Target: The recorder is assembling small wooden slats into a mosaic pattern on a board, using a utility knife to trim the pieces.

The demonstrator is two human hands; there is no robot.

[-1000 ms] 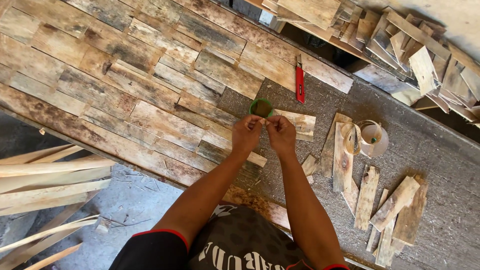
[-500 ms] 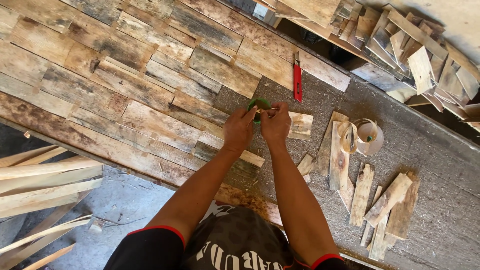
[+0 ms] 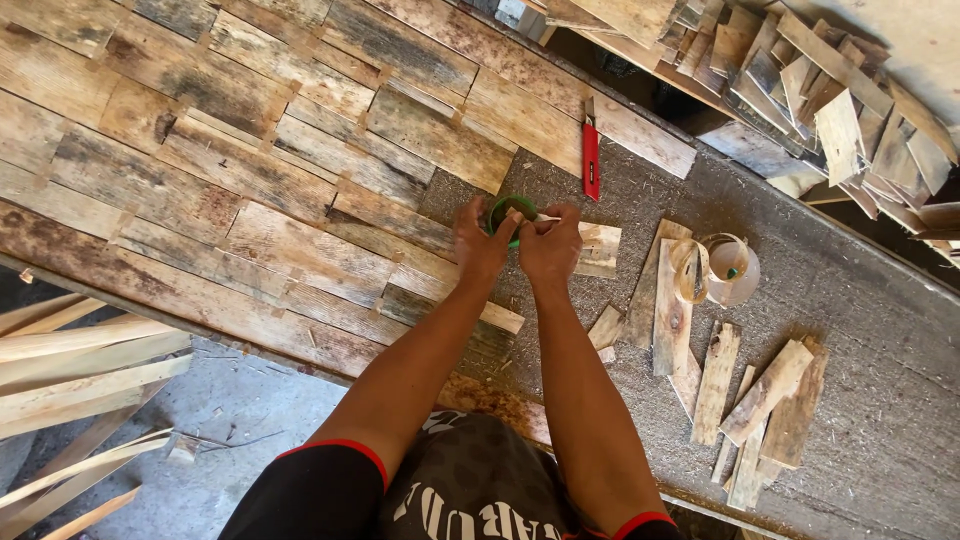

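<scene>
Inventory as I read it from the head view, placed against the green tape roll (image 3: 510, 214).

1. Tape roll: small green ring, on the grey worktop (image 3: 850, 330) at the edge of the plank panel (image 3: 250, 170), held between my two hands.
2. Left hand (image 3: 482, 243): closed on the roll's left side, fingers curled round its rim.
3. Right hand (image 3: 552, 243): just right of the roll, fingertips pinched on a pale strip at the roll's right edge.
4. Red knife (image 3: 591, 160): up and right of the roll, lying lengthwise at the panel's edge, apart from both hands.
5. Wood block (image 3: 600, 250): short pale piece just right of the roll, partly under my right hand.
6. Clear cup (image 3: 735, 270): well right of the roll, a curled pale strip beside it.
7. Wood offcuts (image 3: 760, 400): loose slats below and right of the roll, spread over the worktop.
8. Scrap heap (image 3: 820, 90): stacked pieces far up and right of the roll.
9. Long slats (image 3: 80, 370): far down and left of the roll, off the worktop.
</scene>
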